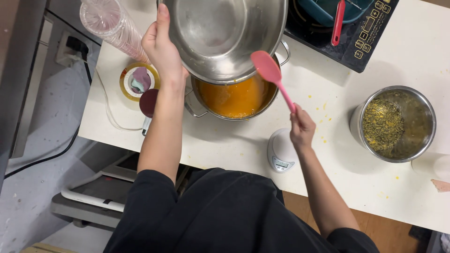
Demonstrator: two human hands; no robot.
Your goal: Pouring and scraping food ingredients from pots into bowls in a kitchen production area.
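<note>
The left hand (161, 44) grips the rim of a large, shiny steel bowl (225, 33), the thumb lying along the outside edge and the other fingers hidden behind the wall. The bowl is tilted, with its open side facing near and its lower lip directly above a steel pot with two side handles, filled with thick orange liquid (236, 98). The bowl looks almost clean inside.

The right hand (301, 129) is clenched around the end of a pink silicone spatula (274, 77). The long axis of the spatula runs from this hand, at the near right, up toward the far left, so its broad blade sits at the lower lip of the bowl, just over the orange liquid. Whether the blade touches the steel I cannot tell.

Of the two hands, the right one is nearer to the pot rim. Just beside it, on the white table (328, 173), lies a small white digital scale (281, 151).
</note>
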